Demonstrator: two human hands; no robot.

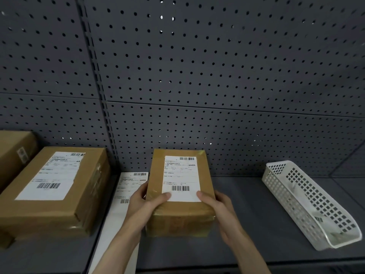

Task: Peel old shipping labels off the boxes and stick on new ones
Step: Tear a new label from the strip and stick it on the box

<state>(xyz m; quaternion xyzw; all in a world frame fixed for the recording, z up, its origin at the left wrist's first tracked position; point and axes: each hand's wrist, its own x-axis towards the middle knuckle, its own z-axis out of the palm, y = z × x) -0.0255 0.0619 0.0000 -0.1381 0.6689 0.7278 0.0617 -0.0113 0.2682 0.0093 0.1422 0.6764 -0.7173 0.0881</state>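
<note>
Both hands, left hand (145, 202) and right hand (219, 204), grasp a labelled cardboard box (178, 212) (thumbs on its shipping label (180, 177)) on a grey shelf (266, 224).

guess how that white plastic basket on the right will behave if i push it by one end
The white basket looks thin and perforated, so probably light and easy to slide on the smooth grey shelf. Being long and narrow, it would likely pivot rather than travel straight. It seems nearly empty, so little would steady it.

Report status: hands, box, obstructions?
Left hand and right hand grip small box, thumbs on its label. Loose label sheet lies left. Nothing blocking.
</note>
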